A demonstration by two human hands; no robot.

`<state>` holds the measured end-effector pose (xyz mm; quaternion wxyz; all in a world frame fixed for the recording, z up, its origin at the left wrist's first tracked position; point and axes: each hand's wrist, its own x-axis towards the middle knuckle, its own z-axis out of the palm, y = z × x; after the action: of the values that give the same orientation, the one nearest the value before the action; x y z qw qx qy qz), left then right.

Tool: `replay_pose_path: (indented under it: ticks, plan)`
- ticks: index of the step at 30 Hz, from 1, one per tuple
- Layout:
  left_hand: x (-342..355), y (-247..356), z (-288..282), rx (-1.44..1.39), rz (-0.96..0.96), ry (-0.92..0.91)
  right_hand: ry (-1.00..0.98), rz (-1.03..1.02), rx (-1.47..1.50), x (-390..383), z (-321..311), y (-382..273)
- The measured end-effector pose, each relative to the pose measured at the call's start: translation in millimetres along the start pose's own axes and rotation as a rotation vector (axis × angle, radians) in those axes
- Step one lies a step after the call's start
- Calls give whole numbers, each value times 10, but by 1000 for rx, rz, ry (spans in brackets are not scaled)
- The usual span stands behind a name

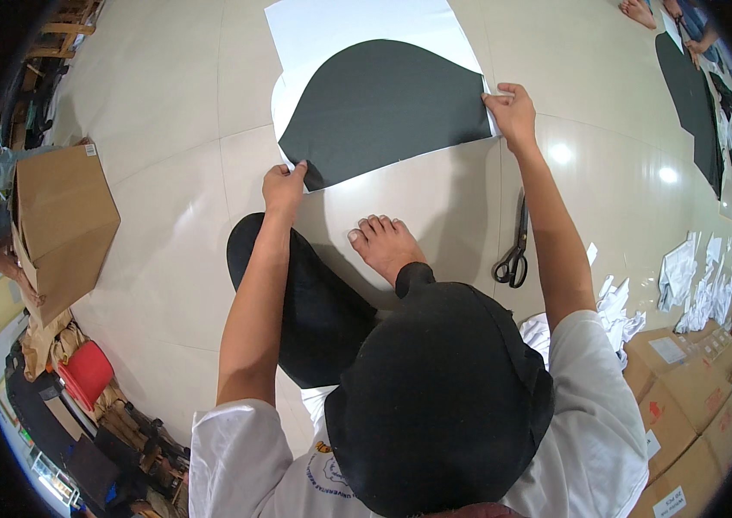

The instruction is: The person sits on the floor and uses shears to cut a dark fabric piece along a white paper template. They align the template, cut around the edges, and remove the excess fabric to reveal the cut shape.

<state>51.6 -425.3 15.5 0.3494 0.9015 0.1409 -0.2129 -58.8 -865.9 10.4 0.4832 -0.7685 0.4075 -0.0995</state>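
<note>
A dark grey fabric piece [392, 112] with a domed top edge, shaped like a sleeve panel, lies spread over white paper [366, 22] on the floor. My left hand [283, 187] pinches its lower left corner together with the paper's edge. At the right end, my right hand [513, 115] grips the edge of the fabric between thumb and fingers, with a strip of white paper showing beside it. Below my right hand, black-handled scissors [514, 246] rest on the floor. My bare foot [386, 245] is set down just below the fabric.
A brown cardboard box [63, 224] stands at the left, near another person's hand [20, 281]. Stacked cartons [685, 414] and white scraps [616, 315] fill the lower right. Dark fabric [690, 112] lies at the far right, beside other people's limbs. A red chair [87, 375] is at lower left.
</note>
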Motion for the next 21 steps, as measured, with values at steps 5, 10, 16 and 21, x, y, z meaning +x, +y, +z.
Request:
replay_pose_path:
  ticks: [5, 10, 16, 21]
  plan:
    - [350, 85, 23, -4, 61, 50, -4, -99, -105, 628, 144, 87]
    - [678, 424, -62, 114, 164, 116, 21, -226, -269, 1163, 272, -79]
    - [1140, 598, -160, 142, 195, 140, -105, -143, -284, 1371, 405, -252]
    - [1294, 633, -99, 130, 272, 136, -60, -218, -315, 1442, 343, -126]
